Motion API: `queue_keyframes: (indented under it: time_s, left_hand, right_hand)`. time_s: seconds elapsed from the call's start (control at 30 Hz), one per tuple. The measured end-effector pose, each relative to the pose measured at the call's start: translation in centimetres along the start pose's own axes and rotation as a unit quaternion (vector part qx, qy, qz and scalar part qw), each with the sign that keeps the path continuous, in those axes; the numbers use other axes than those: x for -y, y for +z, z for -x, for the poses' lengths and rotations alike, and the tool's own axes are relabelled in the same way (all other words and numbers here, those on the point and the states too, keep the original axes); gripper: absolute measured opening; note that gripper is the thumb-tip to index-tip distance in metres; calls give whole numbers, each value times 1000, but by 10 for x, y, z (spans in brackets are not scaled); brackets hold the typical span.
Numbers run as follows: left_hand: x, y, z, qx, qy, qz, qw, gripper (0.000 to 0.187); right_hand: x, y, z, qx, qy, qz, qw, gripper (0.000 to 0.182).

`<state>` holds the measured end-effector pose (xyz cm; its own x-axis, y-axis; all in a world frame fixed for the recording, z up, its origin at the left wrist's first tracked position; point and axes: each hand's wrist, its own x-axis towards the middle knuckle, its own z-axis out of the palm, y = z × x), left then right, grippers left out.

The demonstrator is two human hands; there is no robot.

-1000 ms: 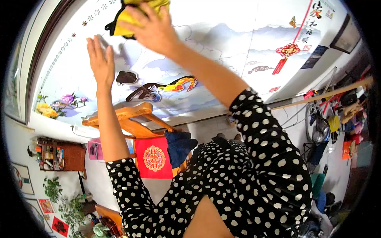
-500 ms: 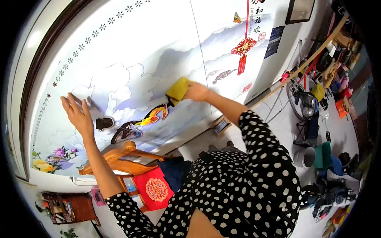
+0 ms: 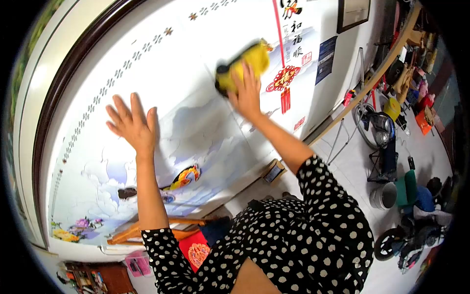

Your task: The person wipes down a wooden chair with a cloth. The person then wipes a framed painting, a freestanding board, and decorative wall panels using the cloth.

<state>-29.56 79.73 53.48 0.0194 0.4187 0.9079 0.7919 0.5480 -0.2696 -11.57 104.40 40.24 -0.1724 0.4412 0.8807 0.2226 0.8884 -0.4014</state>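
Observation:
My left hand [image 3: 131,125] lies against a white wall panel [image 3: 186,63] printed with clouds and mountains, its fingers spread and holding nothing. Under my right hand [image 3: 248,95] is a yellow cloth [image 3: 252,60] with dark edges, slightly blurred and pressed to the panel higher up. The palm side of that hand is hidden. A printed red knot ornament [image 3: 283,79] is just right of the cloth. Below my hands, an orange-and-black picture [image 3: 185,177] and a small dark shape [image 3: 127,193] show on the panel.
A wooden chair [image 3: 132,231] with a red cushion [image 3: 196,252] stands against the wall at lower left. At right are a grey bucket [image 3: 384,196], a green bin [image 3: 406,188], a wheel [image 3: 364,125] and piled belongings. A small box [image 3: 273,171] sits on the floor by the wall.
My right hand has moved the yellow cloth up and to the right, near the knot ornament. My left hand has shifted right along the panel, fingers spread wider. The view has tilted upward.

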Motion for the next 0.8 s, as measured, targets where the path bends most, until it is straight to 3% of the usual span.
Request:
queue_keyframes:
  time_s: [0.03,0.1,0.13,0.23,0.33,0.4,0.43,0.47,0.6,0.7,0.8]
  left_hand:
    - [-3,7,0,-7,-18,-16,1000,65]
    - [-4,13,0,-39,-8,-26,999,65]
    - [-3,15,1,-42,-3,-31,999,65]
    - [-2,14,0,-54,11,-55,997,65]
    - [-4,14,0,-58,10,-58,997,65]
    - [-2,16,1,-61,11,-67,996,65]
    - [-2,16,1,-63,11,-69,996,65]
    - [-2,16,0,-62,12,-72,995,65]
    - [-4,15,-1,-62,13,-80,995,64]
    - [-7,14,-2,-65,17,-85,994,63]
    - [-10,13,-4,-69,19,-90,993,65]
  right_hand:
    - [-15,5,41,32,-6,-5,999,57]
    - [-38,-1,124,222,35,25,974,58]
    - [-51,0,158,222,-15,47,974,60]
    - [-61,-4,174,316,12,43,948,56]
    - [-52,-21,100,243,-17,43,969,51]
    - [-56,-24,38,82,-52,-6,995,50]
    - [-62,-19,12,81,-30,46,995,51]
    - [-66,-21,-29,-56,-53,0,997,55]
    - [-97,-53,-146,-141,91,-10,986,64]
    - [-141,-65,-158,-189,151,10,970,62]
    - [-207,-51,-100,-231,204,-13,951,61]
